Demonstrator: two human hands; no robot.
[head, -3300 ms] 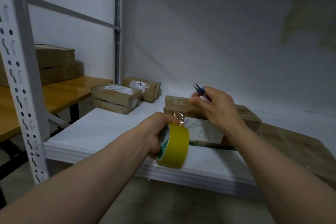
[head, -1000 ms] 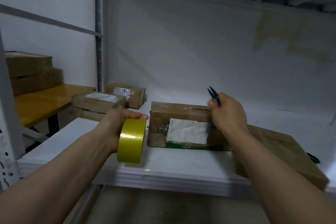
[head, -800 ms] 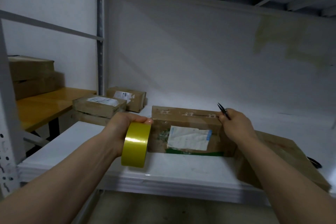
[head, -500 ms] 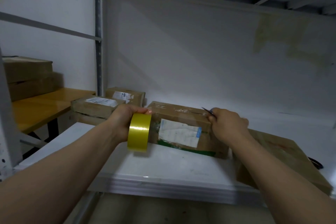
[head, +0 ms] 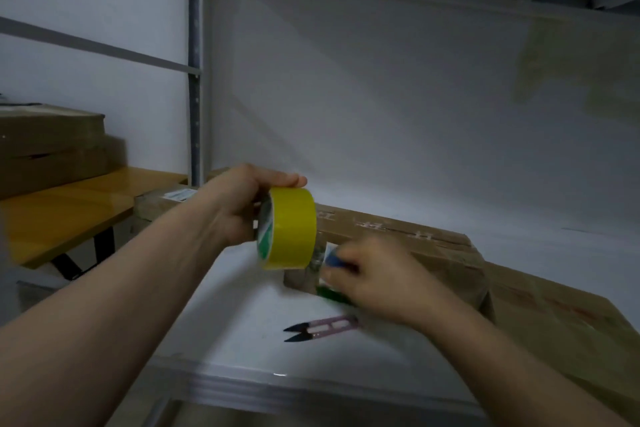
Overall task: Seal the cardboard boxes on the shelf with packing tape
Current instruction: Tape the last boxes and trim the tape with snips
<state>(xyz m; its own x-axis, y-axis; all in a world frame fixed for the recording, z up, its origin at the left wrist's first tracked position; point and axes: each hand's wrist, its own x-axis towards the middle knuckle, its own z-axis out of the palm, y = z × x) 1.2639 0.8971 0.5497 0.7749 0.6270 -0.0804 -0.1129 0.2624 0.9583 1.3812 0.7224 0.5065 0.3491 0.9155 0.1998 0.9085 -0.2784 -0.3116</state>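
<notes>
Yellow tape roll (head: 291, 229) is held up in the left hand (head: 239, 208), grip curled round it, above the white shelf (head: 242, 322), at the left end of the cardboard box (head: 398, 236). Snips (head: 318, 328) lie on the shelf's near side. The blurred right hand (head: 377, 281) is before the box front; its grip cannot be told.

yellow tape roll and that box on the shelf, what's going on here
A person is sealing a cardboard box on a white shelf. The left hand grips the yellow tape roll by the box's left end. The right hand, blurred, is in front of the box near the roll; whether it holds anything is unclear. The snips lie on the shelf.
</notes>
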